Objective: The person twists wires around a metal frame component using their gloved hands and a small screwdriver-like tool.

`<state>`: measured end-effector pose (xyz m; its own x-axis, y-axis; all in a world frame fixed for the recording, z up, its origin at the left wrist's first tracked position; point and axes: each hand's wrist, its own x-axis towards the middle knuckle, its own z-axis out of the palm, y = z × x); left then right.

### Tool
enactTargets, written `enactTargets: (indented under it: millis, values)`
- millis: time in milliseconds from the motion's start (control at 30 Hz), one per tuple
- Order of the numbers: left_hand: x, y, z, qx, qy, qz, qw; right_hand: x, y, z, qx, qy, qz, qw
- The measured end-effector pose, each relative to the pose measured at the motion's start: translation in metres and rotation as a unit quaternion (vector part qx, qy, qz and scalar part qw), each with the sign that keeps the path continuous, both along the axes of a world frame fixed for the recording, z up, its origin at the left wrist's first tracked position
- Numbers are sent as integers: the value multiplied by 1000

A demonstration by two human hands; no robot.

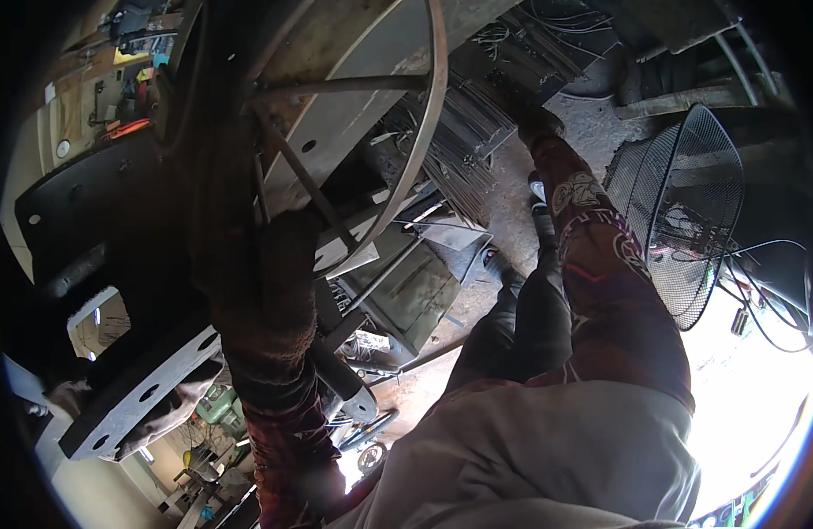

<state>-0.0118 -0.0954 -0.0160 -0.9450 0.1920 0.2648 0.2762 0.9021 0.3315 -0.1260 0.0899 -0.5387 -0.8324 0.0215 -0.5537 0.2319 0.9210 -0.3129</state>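
My left hand (279, 273), in a dark glove, is raised in deep shadow beside a large spoked metal wheel (441, 66). Its fingers blend into the dark machine parts, so I cannot see whether they grip anything. My right arm, in a patterned red-brown sleeve, stretches far forward. At its end, my right hand (517, 101) looks dark and small near a stack of thin metal rods (464, 150); its fingers cannot be made out. The wheel's spokes run toward a dark hub beside a broad metal plate (358, 106).
A black wire-mesh basket (689, 220) stands right of my right arm, with loose cables (764, 304) behind it. A thick plate with holes (146, 397) juts out at the lower left. Tools hang on a wall board (93, 106). My legs (534, 309) are below, near a dark metal box (406, 295).
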Motion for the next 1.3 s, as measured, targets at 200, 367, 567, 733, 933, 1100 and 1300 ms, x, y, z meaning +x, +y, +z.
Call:
enactTargets:
  millis: [200, 367, 567, 733, 933, 1100, 1300]
  values:
    - [5, -4, -2, 12, 22, 2, 1000, -1, 2, 16, 38, -21, 69, 997]
    - [5, 2, 4, -22, 37, 7, 999, 44, 11, 27, -41, -44, 273, 960]
    - [16, 0, 3, -100, 27, 63, 993, 181, 13, 108, -453, -304, -110, 831]
    - [13, 1, 4, -161, 50, 59, 984, 276, 68, 186, -601, -37, 33, 798]
    - [10, 0, 2, -145, 119, 56, 981, 299, 128, 408, -455, 117, 155, 869]
    - [9, 4, 12, -149, 82, 81, 982, 290, 138, 489, -738, -32, -42, 673]
    - [-21, -12, 10, -39, -29, 64, 997, 242, 133, 468, -553, 149, 37, 819]
